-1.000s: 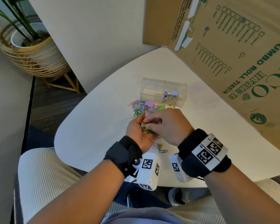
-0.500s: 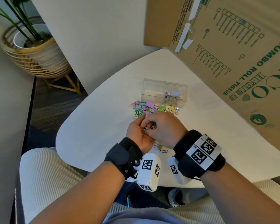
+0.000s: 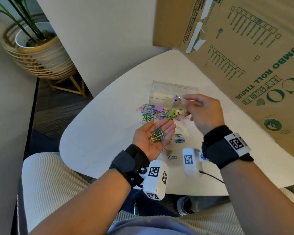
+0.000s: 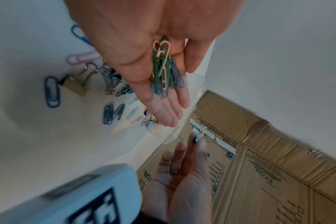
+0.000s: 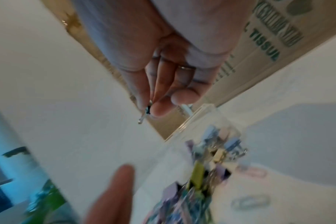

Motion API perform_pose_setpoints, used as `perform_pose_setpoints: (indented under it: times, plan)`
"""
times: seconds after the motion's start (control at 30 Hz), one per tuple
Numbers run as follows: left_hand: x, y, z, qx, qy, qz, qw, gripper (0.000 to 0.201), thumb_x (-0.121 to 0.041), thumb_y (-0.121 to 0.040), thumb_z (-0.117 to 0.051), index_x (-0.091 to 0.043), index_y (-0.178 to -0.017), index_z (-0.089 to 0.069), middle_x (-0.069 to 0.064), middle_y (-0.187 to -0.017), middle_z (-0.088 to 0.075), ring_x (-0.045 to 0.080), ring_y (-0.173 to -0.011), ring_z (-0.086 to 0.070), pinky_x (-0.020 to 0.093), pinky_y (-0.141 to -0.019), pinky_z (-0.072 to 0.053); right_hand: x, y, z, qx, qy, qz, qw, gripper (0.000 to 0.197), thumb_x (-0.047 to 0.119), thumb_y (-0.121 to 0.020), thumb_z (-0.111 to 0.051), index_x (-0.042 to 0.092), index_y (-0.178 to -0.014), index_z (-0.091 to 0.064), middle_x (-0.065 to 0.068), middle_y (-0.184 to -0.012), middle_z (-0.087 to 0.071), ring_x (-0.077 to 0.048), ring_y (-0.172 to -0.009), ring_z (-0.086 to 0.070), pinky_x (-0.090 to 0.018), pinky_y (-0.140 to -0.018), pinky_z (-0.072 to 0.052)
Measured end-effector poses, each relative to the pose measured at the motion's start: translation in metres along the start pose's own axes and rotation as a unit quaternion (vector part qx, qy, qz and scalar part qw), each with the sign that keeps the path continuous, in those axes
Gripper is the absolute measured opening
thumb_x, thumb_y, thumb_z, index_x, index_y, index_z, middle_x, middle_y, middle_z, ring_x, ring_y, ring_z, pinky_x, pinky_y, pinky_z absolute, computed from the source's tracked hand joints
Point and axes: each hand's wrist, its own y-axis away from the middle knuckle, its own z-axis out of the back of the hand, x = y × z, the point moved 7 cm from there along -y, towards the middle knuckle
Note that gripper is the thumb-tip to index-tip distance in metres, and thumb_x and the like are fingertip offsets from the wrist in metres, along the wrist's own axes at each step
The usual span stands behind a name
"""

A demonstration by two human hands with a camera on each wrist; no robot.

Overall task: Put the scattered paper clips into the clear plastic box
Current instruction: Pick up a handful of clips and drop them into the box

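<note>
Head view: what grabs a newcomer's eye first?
The upturned left hand cupping a bundle of green, pink and blue paper clips above the white table. Beyond it, the right hand pinches a small clip over the clear plastic box, beside a big brown cardboard box.

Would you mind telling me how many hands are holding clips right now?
2. The left hand carries a bunch of paper clips on its open palm. The right hand pinches one small clip at the clear plastic box.

green, pink and blue paper clips (image 3: 157, 135); clear plastic box (image 3: 161, 92); white table (image 3: 98, 133); brown carton (image 3: 261, 39) with green print.
</note>
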Motion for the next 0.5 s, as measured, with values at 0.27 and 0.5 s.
perform_pose_setpoints:
  times: [0.27,0.5]
  plan:
    - [-0.005,-0.001,-0.003,0.003,0.005,0.003,1.000,0.043,-0.023,-0.101,-0.036,0.012,-0.102,-0.062,0.028,-0.096,-0.069,0.037,-0.088,-0.068,0.045,-0.076,-0.056,-0.004,-0.056,0.020,-0.045,0.116,-0.037,0.992,0.006,0.027,-0.085,-0.069,0.028,-0.079,-0.071,0.003,-0.092,-0.075,-0.016,-0.081,-0.070,-0.029,-0.075,-0.053]
    - [-0.009,-0.005,-0.001,0.008,0.037,-0.009,0.999,0.053,-0.024,-0.101,-0.037,0.010,-0.081,-0.073,0.026,-0.094,-0.070,0.036,-0.089,-0.066,0.045,-0.075,-0.056,0.034,-0.009,-0.027,0.087,0.206,0.112,0.968,0.013,0.015,-0.089,-0.063,0.022,-0.094,-0.073,0.012,-0.084,-0.068,-0.004,-0.073,-0.062,-0.020,-0.075,-0.050]
